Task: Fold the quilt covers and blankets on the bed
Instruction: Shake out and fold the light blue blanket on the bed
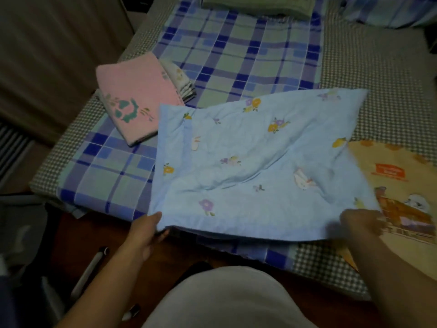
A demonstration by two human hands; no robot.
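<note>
From the head camera I look down on the bed (369, 74), covered with a small grey-and-white check cloth and, over that, a blue, green and purple plaid sheet (236, 55).

The light blue quilt cover (248, 162), printed with yellow and purple flowers and white rabbits, lies spread across the near part of the bed, wrinkled, its near edge lifted slightly off the sheet. My left hand (147, 233) pinches its near left corner, thumb on top and fingers tucked under the cloth. My right hand (361, 223) is at the near right corner; it is blurred, the fingers look curled at the fabric edge, but I cannot tell whether they actually clamp it.

Just right of the blue cover, partly under its edge, lies an orange cartoon-print blanket (402, 209) with a red label panel; its writing is too blurred to read. Left of the cover sits a folded pink blanket (132, 100) with a green motif, resting on a folded pale patterned cloth (179, 81). At the far end a folded green blanket (257, 5) lies on the plaid sheet.
</note>
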